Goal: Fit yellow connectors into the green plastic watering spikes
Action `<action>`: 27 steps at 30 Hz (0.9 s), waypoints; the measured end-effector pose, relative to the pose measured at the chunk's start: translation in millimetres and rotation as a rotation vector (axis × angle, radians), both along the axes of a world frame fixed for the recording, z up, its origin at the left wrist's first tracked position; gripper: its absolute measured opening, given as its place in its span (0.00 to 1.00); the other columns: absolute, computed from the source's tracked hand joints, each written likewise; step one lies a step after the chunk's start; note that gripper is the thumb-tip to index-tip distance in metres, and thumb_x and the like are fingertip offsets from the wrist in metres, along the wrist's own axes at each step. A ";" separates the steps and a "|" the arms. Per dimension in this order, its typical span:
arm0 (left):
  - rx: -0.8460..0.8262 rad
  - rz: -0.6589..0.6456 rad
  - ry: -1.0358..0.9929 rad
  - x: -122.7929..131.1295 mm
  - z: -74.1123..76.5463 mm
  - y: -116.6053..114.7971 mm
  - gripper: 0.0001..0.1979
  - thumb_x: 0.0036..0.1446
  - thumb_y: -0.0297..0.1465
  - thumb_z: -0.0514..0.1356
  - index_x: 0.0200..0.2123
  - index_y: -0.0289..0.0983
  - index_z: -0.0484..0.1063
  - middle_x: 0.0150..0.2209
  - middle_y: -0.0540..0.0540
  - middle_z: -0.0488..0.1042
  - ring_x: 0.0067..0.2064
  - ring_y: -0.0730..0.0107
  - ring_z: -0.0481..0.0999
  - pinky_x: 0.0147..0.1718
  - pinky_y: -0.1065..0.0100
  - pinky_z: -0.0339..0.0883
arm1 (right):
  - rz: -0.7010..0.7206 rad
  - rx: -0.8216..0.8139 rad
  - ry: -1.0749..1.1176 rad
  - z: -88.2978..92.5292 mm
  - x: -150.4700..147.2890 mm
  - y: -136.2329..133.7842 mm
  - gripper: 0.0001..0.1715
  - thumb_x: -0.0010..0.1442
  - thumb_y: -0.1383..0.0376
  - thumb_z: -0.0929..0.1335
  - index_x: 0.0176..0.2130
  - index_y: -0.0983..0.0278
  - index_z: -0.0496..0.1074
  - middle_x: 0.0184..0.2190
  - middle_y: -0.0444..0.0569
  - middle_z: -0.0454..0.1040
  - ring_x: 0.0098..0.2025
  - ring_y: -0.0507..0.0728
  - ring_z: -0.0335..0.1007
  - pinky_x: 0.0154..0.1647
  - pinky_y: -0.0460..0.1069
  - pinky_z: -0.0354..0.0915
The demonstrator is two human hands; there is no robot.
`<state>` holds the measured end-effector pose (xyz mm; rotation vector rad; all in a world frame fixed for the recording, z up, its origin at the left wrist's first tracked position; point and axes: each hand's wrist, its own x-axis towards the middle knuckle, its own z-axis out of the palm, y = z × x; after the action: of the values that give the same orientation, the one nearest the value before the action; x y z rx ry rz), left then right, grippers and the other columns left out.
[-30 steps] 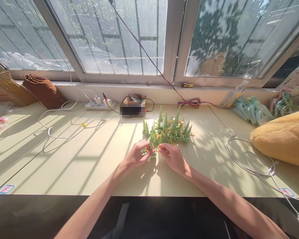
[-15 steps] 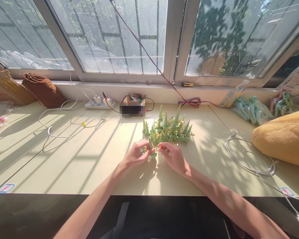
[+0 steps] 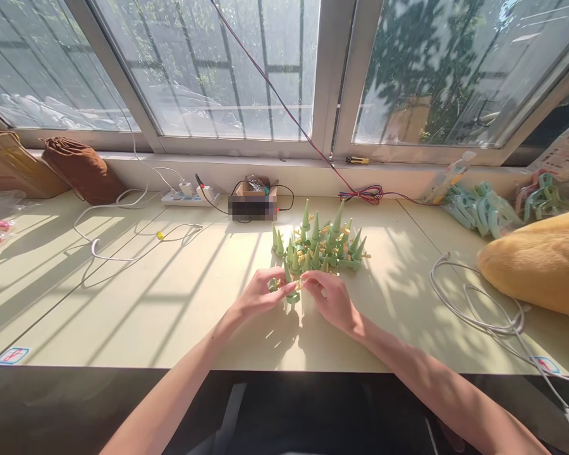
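A model made of green blocks with several pointed cones (image 3: 315,234) and small yellowish pieces sits on the table in front of me. At its near side my left hand (image 3: 260,294) is closed on a small green cone piece (image 3: 289,281), which points upward. My right hand (image 3: 332,300) is pinched close to the right of that cone. A small yellowish piece (image 3: 299,285) shows at its fingertips. The fingers partly cover how these parts join.
A power strip (image 3: 189,199) and a small open box (image 3: 253,197) with a blurred front stand by the window. White cables (image 3: 118,259) lie at left, a coiled cable (image 3: 478,309) at right beside a yellow plush thing (image 3: 540,259). A brown drawstring bag (image 3: 83,170) stands back left.
Both hands stay almost in place. The cone piece between them sits slightly lower, and the shadow under the hands has shifted a little.
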<state>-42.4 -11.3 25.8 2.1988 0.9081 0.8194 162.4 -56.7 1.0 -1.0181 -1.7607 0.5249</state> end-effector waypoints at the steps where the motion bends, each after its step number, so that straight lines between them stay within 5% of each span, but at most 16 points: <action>1: -0.018 0.017 0.005 0.0 1.0 0.0 0.18 0.63 0.40 0.59 0.24 0.36 0.68 0.24 0.50 0.72 0.26 0.73 0.69 0.27 0.69 0.60 | 0.005 0.013 0.006 -0.2 0.1 0.1 0.09 0.69 0.64 0.64 0.44 0.63 0.74 0.35 0.50 0.79 0.34 0.56 0.76 0.34 0.48 0.71; 27: -0.038 0.037 -0.041 -1.1 5.2 -2.0 0.18 0.61 0.41 0.61 0.25 0.34 0.70 0.24 0.51 0.70 0.27 0.73 0.68 0.29 0.71 0.60 | 0.043 -0.020 -0.014 6.4 2.1 -2.0 0.15 0.71 0.58 0.63 0.44 0.64 0.74 0.30 0.49 0.78 0.29 0.54 0.75 0.30 0.47 0.70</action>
<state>-43.5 -13.2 31.0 2.1307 0.9388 0.8546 164.5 -58.7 7.4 -1.0015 -1.7959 0.5646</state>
